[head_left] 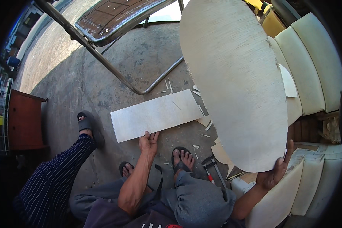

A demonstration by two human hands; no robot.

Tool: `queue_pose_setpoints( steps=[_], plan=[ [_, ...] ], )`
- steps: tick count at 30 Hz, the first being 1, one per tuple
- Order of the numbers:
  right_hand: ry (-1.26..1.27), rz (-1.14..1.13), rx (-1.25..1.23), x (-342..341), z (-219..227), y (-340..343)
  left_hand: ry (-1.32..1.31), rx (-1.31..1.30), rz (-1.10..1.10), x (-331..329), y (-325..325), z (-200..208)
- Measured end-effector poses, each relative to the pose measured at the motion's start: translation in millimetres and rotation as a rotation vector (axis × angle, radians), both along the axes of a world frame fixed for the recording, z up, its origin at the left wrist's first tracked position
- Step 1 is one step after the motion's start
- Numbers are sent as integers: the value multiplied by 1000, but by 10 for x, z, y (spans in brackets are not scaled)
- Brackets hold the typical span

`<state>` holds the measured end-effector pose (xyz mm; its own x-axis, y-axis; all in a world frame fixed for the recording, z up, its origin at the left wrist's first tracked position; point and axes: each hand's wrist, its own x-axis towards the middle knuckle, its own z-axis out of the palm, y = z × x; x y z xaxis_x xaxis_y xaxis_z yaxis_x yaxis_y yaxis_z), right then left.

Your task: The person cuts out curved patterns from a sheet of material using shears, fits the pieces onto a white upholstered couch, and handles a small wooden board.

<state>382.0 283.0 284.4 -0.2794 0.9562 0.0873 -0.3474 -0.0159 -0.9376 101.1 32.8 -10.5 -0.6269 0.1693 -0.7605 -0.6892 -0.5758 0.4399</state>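
My left hand (148, 142) pinches the near edge of a pale rectangular thin board (155, 116), thumb on its top face and fingers at the edge. The board lies slightly aslant over the concrete floor. At the right, my right hand (273, 173) supports the near rounded end of a large pale oval-ended panel (239, 87) with rough, splintered long edges. One finger stretches up along the panel's right side; the others are partly hidden. Beneath the panel, pale offcuts (221, 154) show, and a bar clamp (214, 171) with a red handle lies beside my knee.
A metal-framed folding chair (117, 19) with a worn brown top stands ahead. Cream padded cushions (307, 68) line the right side. Another person's leg in striped trousers (57, 167) is at the left, near a red-brown cabinet (26, 119). Splinters litter the floor (72, 83).
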Motion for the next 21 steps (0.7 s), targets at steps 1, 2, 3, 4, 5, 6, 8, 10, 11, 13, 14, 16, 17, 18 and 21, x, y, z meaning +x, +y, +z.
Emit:
queue_pose_setpoints(
  steps=[1,2,3,4,5,6,8,10,11,13,14,16,17,18,21],
  plan=[
    [-46,172,-18,-41,-80,-75,-17,-9,4,27,-122,-36],
    [-214,280,-55,50,-304,-145,-7,-64,10,58,-298,5],
    [-374,397,-99,96,-571,-231,-54,-56,43,35,-545,-59],
    [-354,431,-269,26,-738,-301,-116,-51,76,55,-799,-226],
    [-341,455,-430,-22,-888,-345,-185,-33,103,94,-855,-240],
    [-341,443,-469,-68,-1061,-408,-259,-192,-113,185,-927,-240],
    [-325,404,-529,-175,-1445,-468,-364,-415,-644,223,-798,23],
    [-325,510,-598,-373,-1775,-594,-341,-547,-1009,180,-629,423],
    [-451,627,-564,-490,-1938,-709,-244,-361,-885,144,-524,628],
    [-442,887,-461,-852,-2109,-1023,-59,15,-631,80,-316,871],
    [-414,985,-546,-1020,-2161,-1222,93,-87,-720,-24,-323,868],
    [-547,1221,-245,-1115,-2748,-1442,318,-219,-828,-260,-317,746],
    [-530,1263,-337,-1293,-2717,-1494,389,-318,-808,-408,-549,681],
    [-522,1290,-424,-1456,-2633,-1505,420,-330,-801,-529,-739,677],
    [-265,852,-895,-1740,-2590,-1230,482,-383,-877,-811,-1253,550]
  ],
)
